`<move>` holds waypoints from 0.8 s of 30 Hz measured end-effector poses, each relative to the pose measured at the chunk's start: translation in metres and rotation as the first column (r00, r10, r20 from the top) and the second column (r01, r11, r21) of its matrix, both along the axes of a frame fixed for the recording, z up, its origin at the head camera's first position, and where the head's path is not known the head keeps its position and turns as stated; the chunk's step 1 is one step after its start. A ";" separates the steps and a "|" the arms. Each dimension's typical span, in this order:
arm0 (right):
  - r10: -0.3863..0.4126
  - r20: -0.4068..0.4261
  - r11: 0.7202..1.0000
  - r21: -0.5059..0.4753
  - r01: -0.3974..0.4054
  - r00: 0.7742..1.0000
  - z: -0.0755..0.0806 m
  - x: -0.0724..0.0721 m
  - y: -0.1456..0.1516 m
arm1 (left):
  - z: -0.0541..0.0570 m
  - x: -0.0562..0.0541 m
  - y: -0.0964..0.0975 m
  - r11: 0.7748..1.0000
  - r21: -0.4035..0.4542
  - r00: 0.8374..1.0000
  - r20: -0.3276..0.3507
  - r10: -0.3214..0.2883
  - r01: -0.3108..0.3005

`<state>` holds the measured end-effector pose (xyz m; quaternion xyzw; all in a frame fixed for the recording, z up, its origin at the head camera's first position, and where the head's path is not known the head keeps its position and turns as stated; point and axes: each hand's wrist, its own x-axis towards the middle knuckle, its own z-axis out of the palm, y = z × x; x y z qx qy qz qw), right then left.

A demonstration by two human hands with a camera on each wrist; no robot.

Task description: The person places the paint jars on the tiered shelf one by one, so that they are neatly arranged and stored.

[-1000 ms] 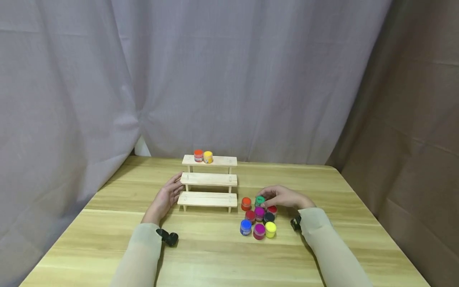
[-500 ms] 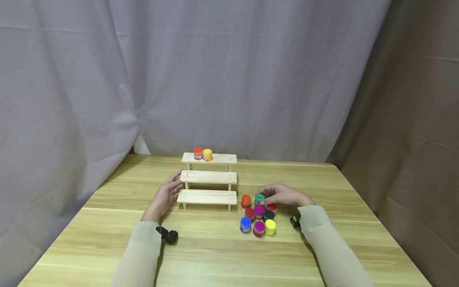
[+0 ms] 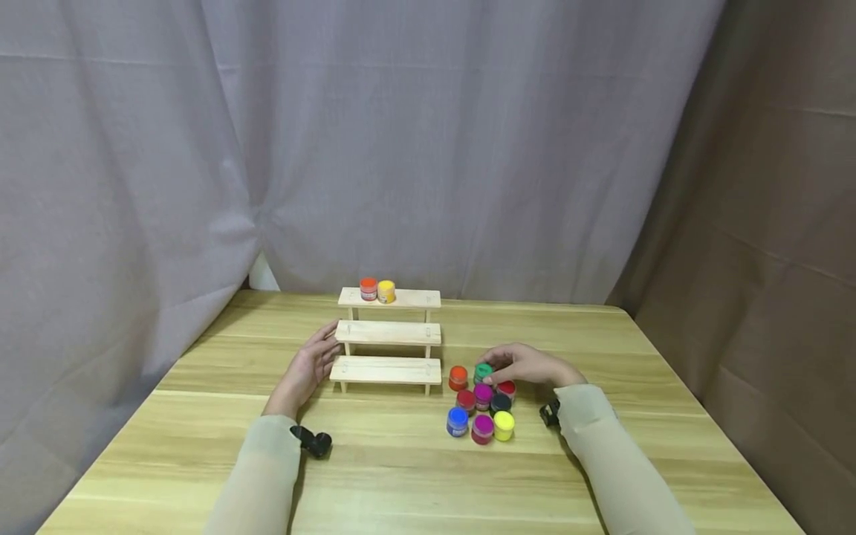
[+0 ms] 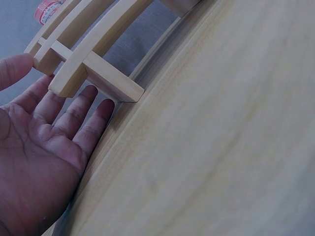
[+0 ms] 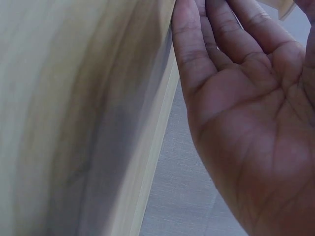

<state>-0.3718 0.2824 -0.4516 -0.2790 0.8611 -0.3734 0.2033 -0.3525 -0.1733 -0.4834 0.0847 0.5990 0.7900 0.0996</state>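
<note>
A three-tier wooden stand (image 3: 388, 333) has an orange-red paint jar (image 3: 368, 288) and a yellow-orange paint jar (image 3: 386, 291) on its top step. My left hand (image 3: 309, 371) is at the stand's left side; in the left wrist view its relaxed fingers (image 4: 74, 115) lie by the step ends, and contact is hard to tell. To the stand's right, my right hand (image 3: 528, 365) pinches a green-lidded paint jar (image 3: 483, 371) between thumb and fingers, among other jars. The right wrist view shows the palm (image 5: 246, 123), but not that jar.
Around the green jar stand an orange jar (image 3: 458, 377), red ones (image 3: 466, 402), purple ones (image 3: 482, 429), a black jar (image 3: 500, 404), a blue jar (image 3: 458, 421) and a yellow jar (image 3: 504, 426). The wooden table (image 3: 388, 483) backs onto a grey curtain (image 3: 428, 148).
</note>
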 end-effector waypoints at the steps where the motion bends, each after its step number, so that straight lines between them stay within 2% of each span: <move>1: -0.003 -0.003 1.000 0.004 0.003 1.000 0.000 0.000 0.000 | 0.000 0.000 0.000 1.000 -0.002 1.000 -0.001 -0.001 0.001; 9: -0.034 -0.015 0.999 0.006 0.034 0.999 -0.002 0.000 -0.001 | 0.001 0.001 0.000 1.000 -0.011 1.000 -0.015 0.004 -0.005; 18: -0.003 -0.040 1.000 -0.010 0.003 0.999 -0.005 -0.002 0.000 | 0.000 0.001 0.001 1.000 0.003 1.000 0.007 0.006 -0.006; 24: -0.022 -0.056 1.000 -0.020 0.021 0.998 -0.003 0.000 -0.001 | 0.000 0.001 0.001 1.000 0.002 1.000 0.001 0.005 -0.005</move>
